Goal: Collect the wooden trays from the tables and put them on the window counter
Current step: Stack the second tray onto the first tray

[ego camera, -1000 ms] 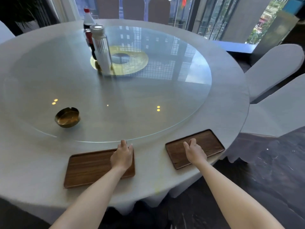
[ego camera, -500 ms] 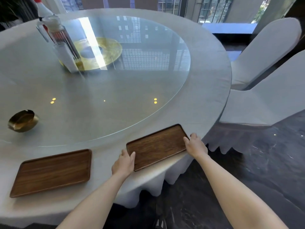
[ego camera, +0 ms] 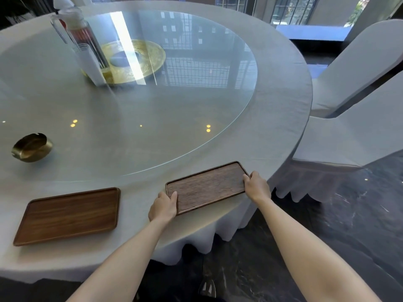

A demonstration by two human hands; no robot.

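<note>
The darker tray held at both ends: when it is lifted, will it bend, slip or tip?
The darker tray looks like solid wood, so it probably stays stiff. It is empty and shallow, so likely light. The left hand and right hand grip opposite short ends, so it should lift level. The smooth raised rim might slip slightly in the fingers.

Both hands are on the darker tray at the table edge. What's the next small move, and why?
Probably lift the darker tray straight up: the left hand and right hand grip its two short ends, and it lies flat on the tablecloth.
</note>
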